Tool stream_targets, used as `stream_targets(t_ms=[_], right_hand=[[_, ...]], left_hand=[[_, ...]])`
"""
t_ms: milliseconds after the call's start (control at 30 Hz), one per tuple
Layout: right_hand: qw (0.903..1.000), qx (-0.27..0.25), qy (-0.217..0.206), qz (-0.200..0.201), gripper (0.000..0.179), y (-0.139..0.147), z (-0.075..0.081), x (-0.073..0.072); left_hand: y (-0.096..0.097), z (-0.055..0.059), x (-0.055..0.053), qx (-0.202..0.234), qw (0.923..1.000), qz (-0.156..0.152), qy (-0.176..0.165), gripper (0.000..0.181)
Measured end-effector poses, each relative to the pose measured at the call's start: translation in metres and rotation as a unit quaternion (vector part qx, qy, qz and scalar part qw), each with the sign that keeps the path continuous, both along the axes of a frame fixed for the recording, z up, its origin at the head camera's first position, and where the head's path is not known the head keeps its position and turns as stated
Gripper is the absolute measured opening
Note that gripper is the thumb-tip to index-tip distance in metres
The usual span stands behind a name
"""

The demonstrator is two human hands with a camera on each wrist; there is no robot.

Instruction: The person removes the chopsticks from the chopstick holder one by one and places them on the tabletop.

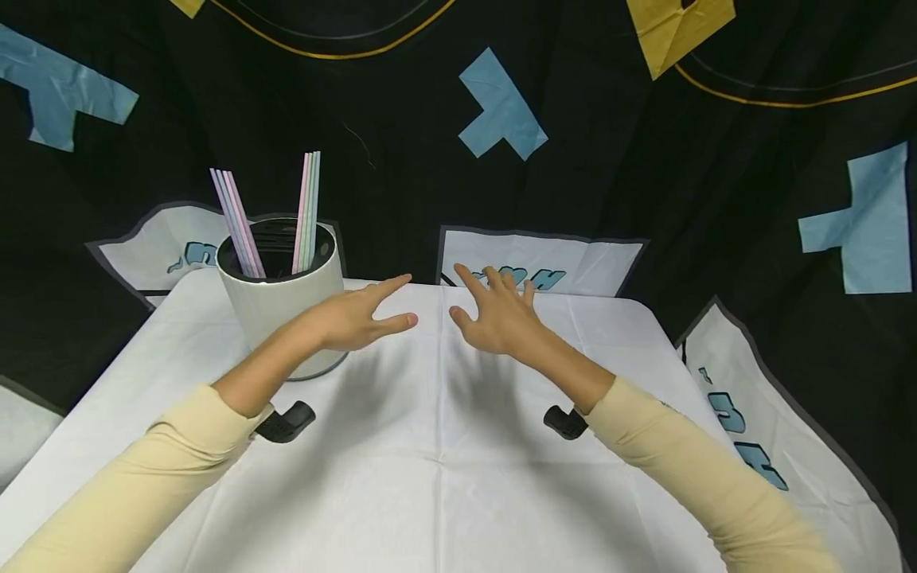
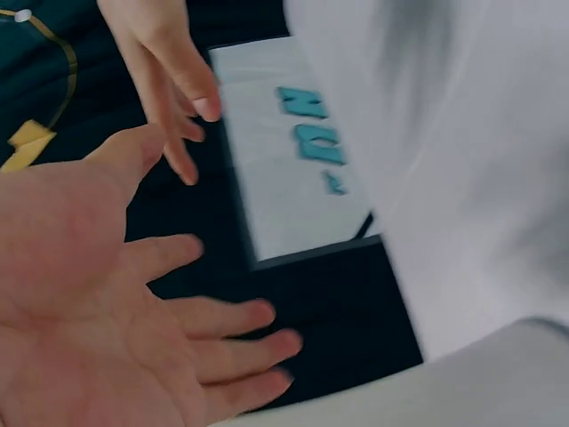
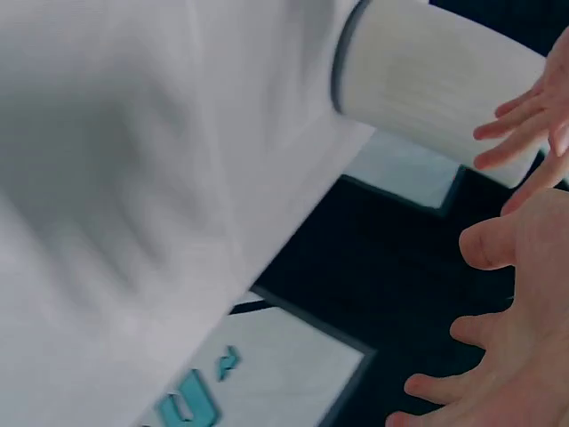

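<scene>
The white cylindrical container [image 1: 261, 306] stood to the left of the left hand's fingers, its front wall partly hidden behind that hand [image 1: 347, 318]; whether hand and wall touched could not be told. The left fingers were extended and parted, held nothing, and pointed away from the container. Two bundles of pale sticks stood inside it, farther left and higher than the left fingertips in the head view: the left bundle [image 1: 236, 219] tilted leftward, the right bundle [image 1: 306, 211] nearly upright. The right hand [image 1: 501, 314] lay well apart from the container, on the far side of the left fingers; its own fingers were spread and likewise held nothing. A narrow gap separated the two hands' fingertips. Below both sets of fingers extended the white-covered worktop [image 1: 438, 501], bearing their soft shadows. A white panel with blue lettering [image 1: 602, 259] appeared just beyond the right fingers, past the worktop's far edge. Farther beyond the fingers hung a dark cloth [image 1: 401, 159] bearing a blue angular patch [image 1: 505, 107].
</scene>
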State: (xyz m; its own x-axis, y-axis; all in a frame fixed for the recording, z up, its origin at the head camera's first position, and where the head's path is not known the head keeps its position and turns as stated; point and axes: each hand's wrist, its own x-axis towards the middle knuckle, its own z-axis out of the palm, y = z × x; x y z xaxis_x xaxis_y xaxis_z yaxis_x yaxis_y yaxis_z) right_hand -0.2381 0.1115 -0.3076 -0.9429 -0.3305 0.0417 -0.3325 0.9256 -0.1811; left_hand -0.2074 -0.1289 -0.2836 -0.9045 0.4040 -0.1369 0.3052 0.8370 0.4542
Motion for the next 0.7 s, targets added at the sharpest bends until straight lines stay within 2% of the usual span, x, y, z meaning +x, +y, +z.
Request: stream_targets(t_ms=[100,200,367,533,633,700], right_hand=[[0.9995,-0.024,0.004,0.017,0.066,-0.013,0.015,0.0],[0.9974,-0.06,0.003,0.039,0.064,-0.027,0.027,-0.002],[0.9862,-0.149,-0.011,0.07,0.058,-0.049,0.045,-0.009],[0.9771,-0.202,-0.024,0.062,0.054,-0.071,0.057,-0.017],[0.97,-0.234,-0.04,0.054,0.051,-0.085,0.059,-0.02],[0.9644,-0.255,-0.047,0.052,0.049,-0.094,0.058,-0.022]], left_hand=[[-0.013,0.02,0.009,0.021,0.9998,0.002,0.006,0.07],[-0.028,0.039,0.018,0.029,0.9992,0.018,0.022,0.064],[-0.061,0.062,0.027,0.052,0.9949,0.072,0.048,0.057],[-0.097,0.077,0.031,0.068,0.9868,0.138,0.049,0.06],[-0.117,0.079,0.033,0.086,0.9768,0.188,0.058,0.063],[-0.128,0.078,0.034,0.103,0.9673,0.22,0.072,0.063]])
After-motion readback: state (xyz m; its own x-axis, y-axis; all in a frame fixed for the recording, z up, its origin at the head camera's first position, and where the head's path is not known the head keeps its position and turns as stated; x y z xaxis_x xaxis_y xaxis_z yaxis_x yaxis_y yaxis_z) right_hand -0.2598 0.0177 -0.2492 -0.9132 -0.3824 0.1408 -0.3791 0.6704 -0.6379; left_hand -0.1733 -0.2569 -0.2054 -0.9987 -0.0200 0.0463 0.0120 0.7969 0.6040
